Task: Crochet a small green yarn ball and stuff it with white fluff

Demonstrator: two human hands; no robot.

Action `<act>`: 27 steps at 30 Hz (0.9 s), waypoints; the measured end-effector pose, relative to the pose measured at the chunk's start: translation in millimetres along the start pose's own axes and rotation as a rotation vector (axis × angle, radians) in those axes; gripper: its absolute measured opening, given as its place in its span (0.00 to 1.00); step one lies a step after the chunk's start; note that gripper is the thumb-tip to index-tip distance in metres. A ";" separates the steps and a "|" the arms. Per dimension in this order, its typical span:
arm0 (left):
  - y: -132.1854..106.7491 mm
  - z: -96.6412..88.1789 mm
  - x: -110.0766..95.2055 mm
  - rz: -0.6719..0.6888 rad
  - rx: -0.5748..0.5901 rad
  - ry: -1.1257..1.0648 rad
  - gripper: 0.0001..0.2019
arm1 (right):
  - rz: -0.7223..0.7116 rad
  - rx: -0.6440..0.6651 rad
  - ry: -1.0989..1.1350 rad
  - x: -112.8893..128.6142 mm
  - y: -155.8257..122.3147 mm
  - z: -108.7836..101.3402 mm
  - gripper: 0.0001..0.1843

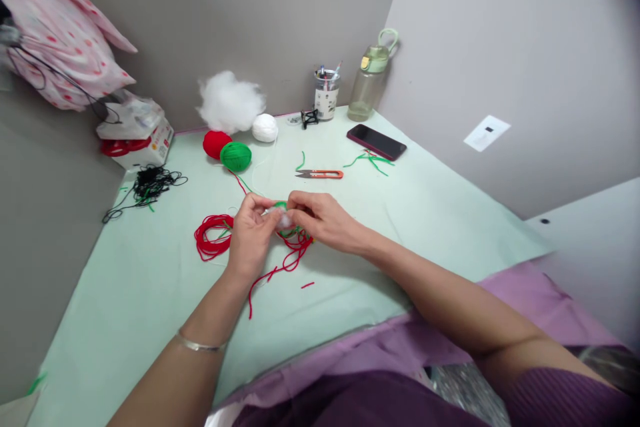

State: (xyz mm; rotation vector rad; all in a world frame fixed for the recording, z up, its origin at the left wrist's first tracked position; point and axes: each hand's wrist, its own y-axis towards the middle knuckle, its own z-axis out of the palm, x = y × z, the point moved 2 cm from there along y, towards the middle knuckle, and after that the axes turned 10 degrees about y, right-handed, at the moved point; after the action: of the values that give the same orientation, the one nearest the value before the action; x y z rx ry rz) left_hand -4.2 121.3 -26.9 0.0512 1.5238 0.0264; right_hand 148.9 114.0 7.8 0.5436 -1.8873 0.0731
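Observation:
My left hand [253,233] and my right hand [323,217] meet over the middle of the pale green table [150,293]. Both are closed in a pinch on a small piece of white stuffing with green yarn [283,212] between the fingertips. Loose red yarn [287,257] trails from under the hands toward me. A coil of red yarn [213,237] lies just left of my left hand. A thin bangle sits on my left wrist.
Behind the hands lie orange snips [320,174], green yarn scraps [370,160] and a phone [376,141]. Red [216,143], green [235,156] and white [265,127] yarn balls, stuffing fluff [230,101], a pen cup [326,93] and a bottle [369,77] stand at the back. Black cord [150,183] and a box [137,140] lie left.

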 end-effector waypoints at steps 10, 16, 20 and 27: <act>-7.2 1.2 -1.9 -0.073 -0.039 -0.007 0.14 | -0.085 -0.096 -0.238 -5.4 3.2 4.3 0.09; -10.3 1.3 -14.7 -0.060 0.040 -0.071 0.14 | -0.013 -0.211 -0.060 -14.1 6.5 -13.0 0.10; -11.5 1.3 -13.8 -0.036 0.069 -0.055 0.14 | -0.004 -0.187 0.076 -15.0 6.9 -12.6 0.10; -12.8 -0.5 -11.0 0.109 0.064 0.045 0.12 | 0.094 -0.111 0.249 -13.0 6.0 -6.2 0.17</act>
State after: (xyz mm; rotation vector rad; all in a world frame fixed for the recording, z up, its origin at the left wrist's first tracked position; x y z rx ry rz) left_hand -5.3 108.0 -16.6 0.1857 1.5650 0.0660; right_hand 155.6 125.6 -0.3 0.3524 -1.6621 0.0930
